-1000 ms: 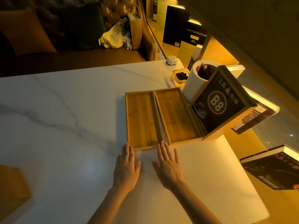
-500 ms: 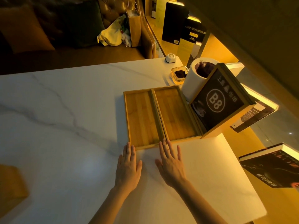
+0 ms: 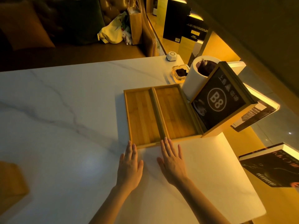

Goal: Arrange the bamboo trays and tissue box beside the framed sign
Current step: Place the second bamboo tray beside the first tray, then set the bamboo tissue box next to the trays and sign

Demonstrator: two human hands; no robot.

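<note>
Two empty bamboo trays lie side by side on the white marble table (image 3: pixel 64 110): the left tray (image 3: pixel 142 117) and the right tray (image 3: pixel 174 112), long sides touching. The right tray sits against a wooden framed sign (image 3: pixel 218 101) marked "B8", which stands tilted. Behind the sign stands a white cylindrical tissue holder (image 3: pixel 194 78) with a dark opening on top. My left hand (image 3: pixel 129 165) and my right hand (image 3: pixel 173 160) lie flat on the table, fingers apart, fingertips touching the trays' near edges. Neither hand holds anything.
A glass ashtray (image 3: pixel 179 73) with dark contents and a small white call button (image 3: pixel 171 55) sit at the far right corner. Books (image 3: pixel 271 165) line the lit ledge beyond the table's right edge. A sofa with bags (image 3: pixel 113 31) stands behind. A brown object (image 3: pixel 11 180) lies at the near left.
Both hands have crept slightly forward against the near edges of the trays; the trays sit a little closer to the sign. The view has shifted slightly.
</note>
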